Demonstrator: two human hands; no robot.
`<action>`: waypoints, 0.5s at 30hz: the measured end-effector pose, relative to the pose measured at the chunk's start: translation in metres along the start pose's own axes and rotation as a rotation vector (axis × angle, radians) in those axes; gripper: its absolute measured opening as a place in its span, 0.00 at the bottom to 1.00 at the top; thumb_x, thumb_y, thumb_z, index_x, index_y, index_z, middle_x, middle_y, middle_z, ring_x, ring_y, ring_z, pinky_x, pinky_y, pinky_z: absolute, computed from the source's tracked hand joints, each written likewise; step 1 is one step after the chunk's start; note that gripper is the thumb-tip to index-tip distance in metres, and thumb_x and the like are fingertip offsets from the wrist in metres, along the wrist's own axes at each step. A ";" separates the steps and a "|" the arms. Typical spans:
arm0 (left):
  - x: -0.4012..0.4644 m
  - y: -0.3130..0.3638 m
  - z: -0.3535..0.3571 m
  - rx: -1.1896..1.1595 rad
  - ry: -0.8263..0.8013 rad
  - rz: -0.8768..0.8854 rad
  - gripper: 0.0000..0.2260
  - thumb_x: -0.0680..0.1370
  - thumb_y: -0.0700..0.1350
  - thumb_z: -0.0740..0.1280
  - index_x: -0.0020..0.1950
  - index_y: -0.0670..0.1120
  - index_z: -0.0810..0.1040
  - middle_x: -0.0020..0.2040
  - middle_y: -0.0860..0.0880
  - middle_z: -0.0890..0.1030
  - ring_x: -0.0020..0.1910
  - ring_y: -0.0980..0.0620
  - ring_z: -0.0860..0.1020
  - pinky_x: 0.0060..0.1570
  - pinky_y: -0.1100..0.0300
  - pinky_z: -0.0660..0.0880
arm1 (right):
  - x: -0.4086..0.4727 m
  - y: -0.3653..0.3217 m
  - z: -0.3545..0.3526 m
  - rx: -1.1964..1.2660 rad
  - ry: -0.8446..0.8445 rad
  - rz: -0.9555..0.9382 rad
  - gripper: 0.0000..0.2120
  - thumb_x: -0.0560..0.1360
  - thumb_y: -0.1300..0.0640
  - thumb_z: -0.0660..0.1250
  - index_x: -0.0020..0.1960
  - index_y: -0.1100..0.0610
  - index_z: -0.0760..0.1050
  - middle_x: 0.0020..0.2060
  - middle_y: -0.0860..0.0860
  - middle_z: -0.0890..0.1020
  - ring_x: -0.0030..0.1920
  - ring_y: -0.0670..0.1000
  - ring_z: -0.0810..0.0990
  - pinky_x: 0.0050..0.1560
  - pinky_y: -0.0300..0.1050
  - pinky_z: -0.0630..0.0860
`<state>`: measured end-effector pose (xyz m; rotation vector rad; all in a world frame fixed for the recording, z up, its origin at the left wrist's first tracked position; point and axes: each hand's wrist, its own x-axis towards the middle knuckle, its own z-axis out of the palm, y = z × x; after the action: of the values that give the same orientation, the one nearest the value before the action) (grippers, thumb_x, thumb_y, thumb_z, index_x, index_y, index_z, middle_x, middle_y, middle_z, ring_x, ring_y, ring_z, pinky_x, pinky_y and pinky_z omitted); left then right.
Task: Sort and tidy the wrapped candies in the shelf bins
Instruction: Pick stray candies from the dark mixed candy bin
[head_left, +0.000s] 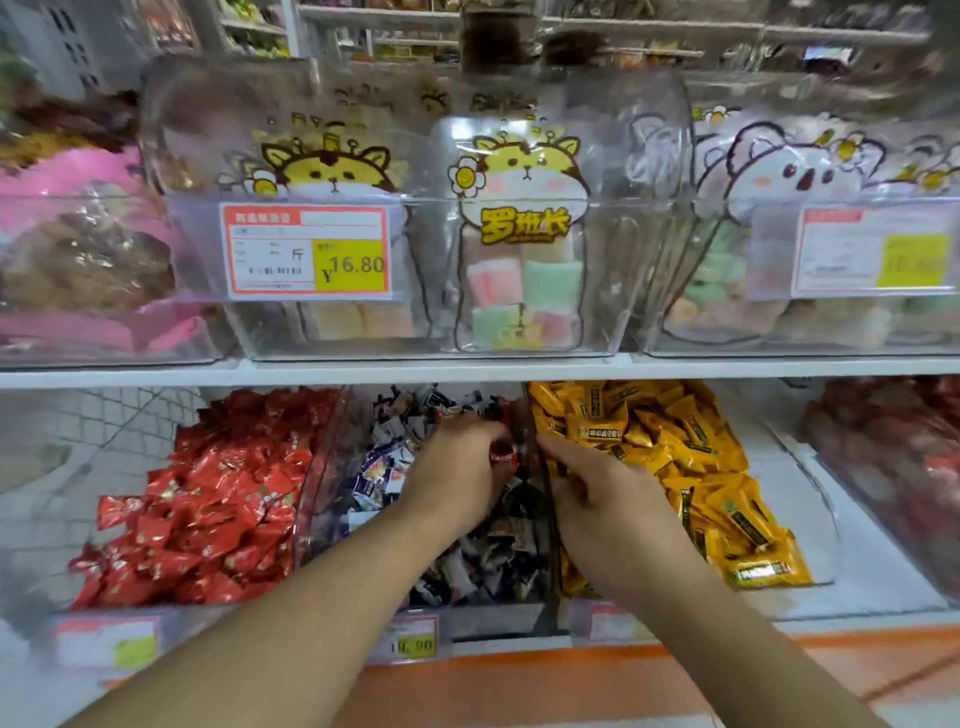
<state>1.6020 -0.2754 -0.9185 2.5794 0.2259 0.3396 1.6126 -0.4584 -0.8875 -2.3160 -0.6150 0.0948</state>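
Both hands reached into the lower row of clear shelf bins. The left hand (460, 470) lay palm-down in the middle bin (332, 452), over the dark-wrapped candies (467, 566), its fingers curled round a small red-wrapped candy (503, 453) at the bin's right side. The right hand (605, 493) was just beside it, across the clear divider (537, 467), in the bin of yellow-wrapped candies (691, 457); its fingers were bent down among the wrappers against the divider, and whether they held anything could not be told. Left of the middle bin sat a bin heaped with red-wrapped candies (208, 509). On the shelf above stood clear bins with cartoon animal stickers, holding pastel sweets (524, 296), and a price tag (309, 252) reading 16.80.
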 end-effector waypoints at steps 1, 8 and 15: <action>0.002 -0.002 0.005 0.018 -0.002 0.012 0.10 0.79 0.45 0.73 0.59 0.52 0.84 0.56 0.49 0.84 0.54 0.48 0.81 0.46 0.63 0.70 | 0.000 0.001 0.000 0.004 -0.004 -0.006 0.24 0.84 0.58 0.59 0.77 0.43 0.70 0.48 0.42 0.76 0.29 0.37 0.66 0.26 0.29 0.64; 0.001 0.001 0.009 -0.028 0.087 -0.012 0.04 0.77 0.45 0.74 0.48 0.54 0.82 0.47 0.55 0.82 0.45 0.53 0.80 0.42 0.59 0.74 | 0.001 0.003 -0.003 -0.026 -0.038 -0.022 0.25 0.83 0.60 0.59 0.78 0.43 0.68 0.60 0.49 0.83 0.37 0.39 0.73 0.30 0.28 0.68; -0.065 0.024 -0.042 -0.171 0.171 -0.016 0.07 0.78 0.44 0.72 0.52 0.56 0.81 0.51 0.61 0.76 0.49 0.62 0.76 0.48 0.71 0.72 | -0.007 -0.018 0.001 -0.198 0.079 -0.123 0.25 0.80 0.59 0.65 0.77 0.52 0.70 0.71 0.48 0.75 0.73 0.50 0.70 0.68 0.37 0.64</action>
<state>1.5301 -0.2897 -0.8838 2.3803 0.2663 0.5502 1.5988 -0.4499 -0.8776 -2.4505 -0.7545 -0.1194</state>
